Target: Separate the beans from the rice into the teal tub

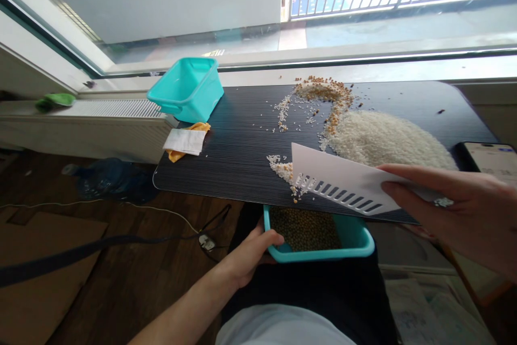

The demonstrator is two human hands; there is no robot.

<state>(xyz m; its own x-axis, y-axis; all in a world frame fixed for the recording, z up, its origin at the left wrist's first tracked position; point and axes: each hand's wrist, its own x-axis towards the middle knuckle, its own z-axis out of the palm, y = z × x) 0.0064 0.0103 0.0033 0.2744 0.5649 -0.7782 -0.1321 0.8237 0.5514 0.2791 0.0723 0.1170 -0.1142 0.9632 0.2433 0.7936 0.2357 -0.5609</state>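
Observation:
My left hand (252, 251) grips the left rim of a teal bin (355, 245) held under the near edge of the dark table (242, 140); the bin holds brownish beans (305, 229). My right hand (448, 210) pinches a white slotted scraper card (343, 183), tilted with its slotted edge at the table's near edge. A small clump of rice grains (280, 167) lies just left of the card. A large heap of white rice (383, 138) sits behind it, with a band of mixed beans and rice (327, 92) further back.
A second teal bin (188, 89), empty, stands at the table's far left corner beside a white and orange cloth (186, 141). A phone (495, 159) lies at the right edge. Cables and a water bottle (105, 178) lie on the wooden floor at left.

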